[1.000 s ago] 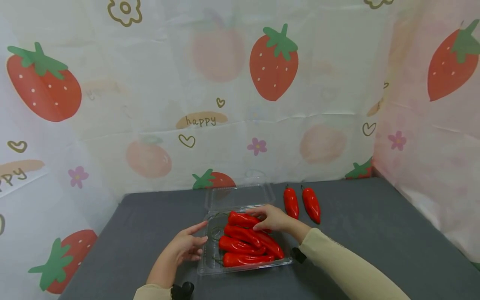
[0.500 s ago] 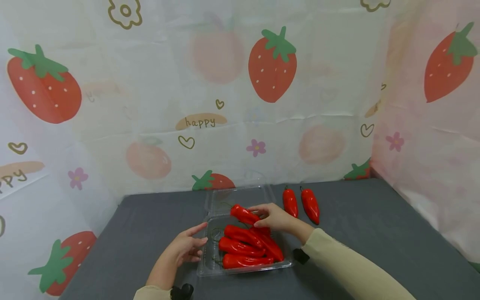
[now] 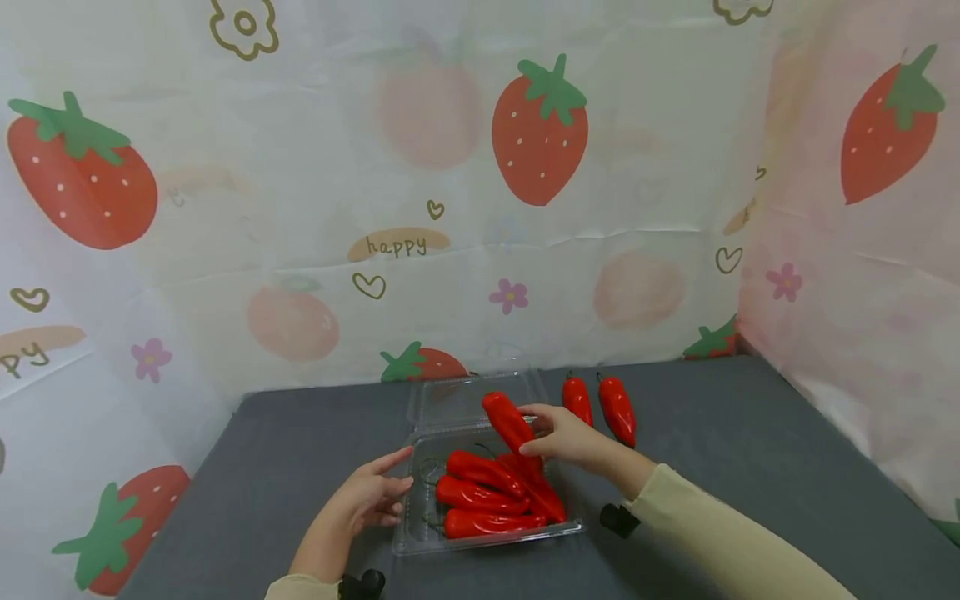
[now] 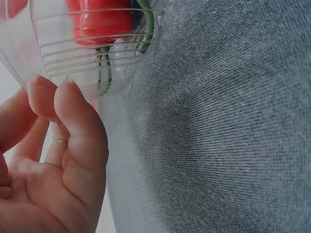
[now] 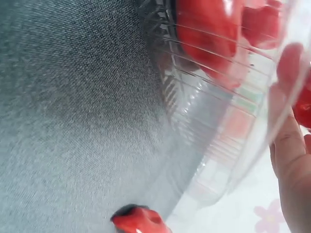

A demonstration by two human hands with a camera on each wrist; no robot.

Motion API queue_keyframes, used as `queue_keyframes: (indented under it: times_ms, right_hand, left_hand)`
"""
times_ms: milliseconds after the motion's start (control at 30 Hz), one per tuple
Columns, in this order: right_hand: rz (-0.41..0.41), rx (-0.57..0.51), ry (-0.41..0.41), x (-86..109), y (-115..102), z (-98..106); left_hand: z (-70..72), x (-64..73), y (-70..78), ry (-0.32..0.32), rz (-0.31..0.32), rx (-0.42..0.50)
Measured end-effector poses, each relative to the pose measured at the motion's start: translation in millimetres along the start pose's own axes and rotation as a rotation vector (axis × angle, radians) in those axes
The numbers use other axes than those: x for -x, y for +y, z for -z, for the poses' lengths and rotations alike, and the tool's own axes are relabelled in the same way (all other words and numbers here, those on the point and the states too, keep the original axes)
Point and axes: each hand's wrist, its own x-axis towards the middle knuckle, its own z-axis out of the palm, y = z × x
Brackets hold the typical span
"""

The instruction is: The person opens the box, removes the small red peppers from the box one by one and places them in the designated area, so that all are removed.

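Note:
My right hand (image 3: 573, 435) pinches a long red chili pepper (image 3: 507, 419) between thumb and fingers. The pepper is raised and tilted over the clear plastic container (image 3: 420, 532), its lower end close to the others. Inside the container lie several red chili peppers (image 3: 480, 493) with green stems. At the container's left side my left hand (image 3: 365, 498) has its forefinger extended and its fingertips by the rim. From the left wrist view, those fingertips touch or nearly touch the wall; I cannot tell which. In the right wrist view the right hand (image 5: 291, 160) is partly cut off.
The container's hinged clear lid (image 3: 480, 396) lies open behind it. Two more red chili peppers, a left one (image 3: 577, 400) and a right one (image 3: 617, 410), lie on the dark grey tabletop (image 3: 697, 433) behind my right hand. A fruit-patterned curtain (image 3: 637, 167) encloses the table's back and sides.
My right hand has lifted the rearmost red chili pepper from the container and turned it from nearly level to steeply tilted. The left hand has stayed by the left rim.

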Motion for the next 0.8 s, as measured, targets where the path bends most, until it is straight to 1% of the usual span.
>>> queue_keyframes:
  times_ms: [133,333,567,800]
  right_hand:
    - [-0.012,-0.074,0.007,8.4,-1,5]
    - [-0.018,-0.143,0.031,17.8,2,14]
    - [-0.024,-0.183,0.050,26.5,5,23]
    - [-0.087,-0.203,0.113,35.4,4,29]
  left_hand:
    - [0.9,1.3,0.6,-0.004,0.020,0.003]
    - [0.7,2.8,1.1,-0.008,0.029,0.002]
    - [0.5,3.9,0.3,-0.007,0.020,-0.001]
    - [-0.3,4.7,-0.6,0.001,0.017,-0.010]
